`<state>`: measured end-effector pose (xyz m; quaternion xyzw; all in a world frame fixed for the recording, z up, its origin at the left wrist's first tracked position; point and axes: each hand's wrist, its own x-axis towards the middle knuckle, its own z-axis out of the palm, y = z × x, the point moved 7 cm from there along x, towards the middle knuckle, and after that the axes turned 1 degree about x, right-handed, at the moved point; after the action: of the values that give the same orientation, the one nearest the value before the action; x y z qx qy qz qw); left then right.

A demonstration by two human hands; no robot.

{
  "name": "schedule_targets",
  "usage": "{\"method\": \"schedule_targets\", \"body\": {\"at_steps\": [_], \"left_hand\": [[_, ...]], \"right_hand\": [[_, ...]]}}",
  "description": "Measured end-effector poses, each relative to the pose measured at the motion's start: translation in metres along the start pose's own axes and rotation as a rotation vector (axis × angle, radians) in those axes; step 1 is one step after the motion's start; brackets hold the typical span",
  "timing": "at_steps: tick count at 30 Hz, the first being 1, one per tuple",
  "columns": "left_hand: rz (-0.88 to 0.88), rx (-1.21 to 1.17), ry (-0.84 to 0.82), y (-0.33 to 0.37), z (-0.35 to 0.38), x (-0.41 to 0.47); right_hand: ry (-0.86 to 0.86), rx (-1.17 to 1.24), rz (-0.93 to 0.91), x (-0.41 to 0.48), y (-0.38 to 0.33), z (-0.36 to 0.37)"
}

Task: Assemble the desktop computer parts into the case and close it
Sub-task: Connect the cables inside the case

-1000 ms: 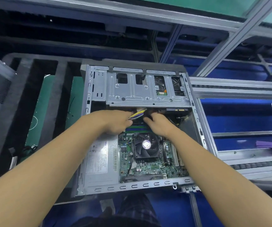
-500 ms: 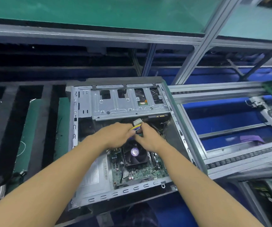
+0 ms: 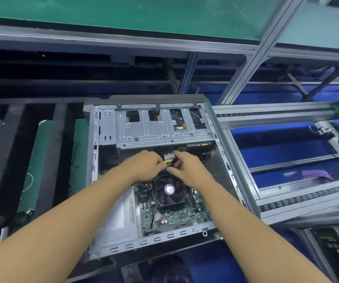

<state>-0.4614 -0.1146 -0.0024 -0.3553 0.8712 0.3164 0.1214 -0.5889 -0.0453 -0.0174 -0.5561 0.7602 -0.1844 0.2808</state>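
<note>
Green-topped shelving (image 3: 164,17) on aluminium posts runs behind the case, and a roller conveyor (image 3: 276,119) stretches off from the case's right wall, with a purple cloth (image 3: 315,173) lying beyond it. Left of the case sits a dark foam tray (image 3: 59,139) cut with long slots. From where I stand, the open computer case (image 3: 164,238) lies on its side with the lid off and its innards facing up. At the case's far end the steel drive cage (image 3: 154,131) spans its width. In the case's near left corner is the grey power supply (image 3: 115,219), and along the case's near right is the green motherboard (image 3: 176,218) with its black CPU fan (image 3: 169,192). Both bare forearms reach in over the case's near rail and meet in the middle of the case, between cage and fan. The left hand (image 3: 144,166) has its fingers curled tight round a wire bundle (image 3: 168,161) of yellow and black leads. The right hand (image 3: 191,172) closes forefinger and thumb about the white connector (image 3: 167,155) at the bundle's end, its other fingers curled in just above the fan.
</note>
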Motion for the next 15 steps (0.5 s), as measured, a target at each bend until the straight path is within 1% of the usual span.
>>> {"method": "schedule_targets", "body": {"at_steps": [4, 8, 10, 12, 15], "left_hand": [[0.007, -0.039, -0.033, -0.006, 0.0, 0.0], [0.004, 0.011, -0.038, -0.007, 0.003, 0.002], [0.0, 0.009, -0.038, -0.007, 0.005, 0.002], [0.017, -0.02, -0.029, -0.006, 0.003, 0.003], [0.039, -0.081, -0.008, -0.004, 0.0, 0.004]], "right_hand": [[0.071, 0.184, 0.015, 0.001, 0.002, -0.006], [0.038, 0.241, 0.039, -0.002, 0.01, -0.005], [0.044, 0.21, 0.032, -0.002, 0.011, -0.006], [0.053, 0.124, -0.001, -0.002, 0.009, -0.009], [0.001, -0.003, -0.068, -0.002, 0.003, -0.008]]}}
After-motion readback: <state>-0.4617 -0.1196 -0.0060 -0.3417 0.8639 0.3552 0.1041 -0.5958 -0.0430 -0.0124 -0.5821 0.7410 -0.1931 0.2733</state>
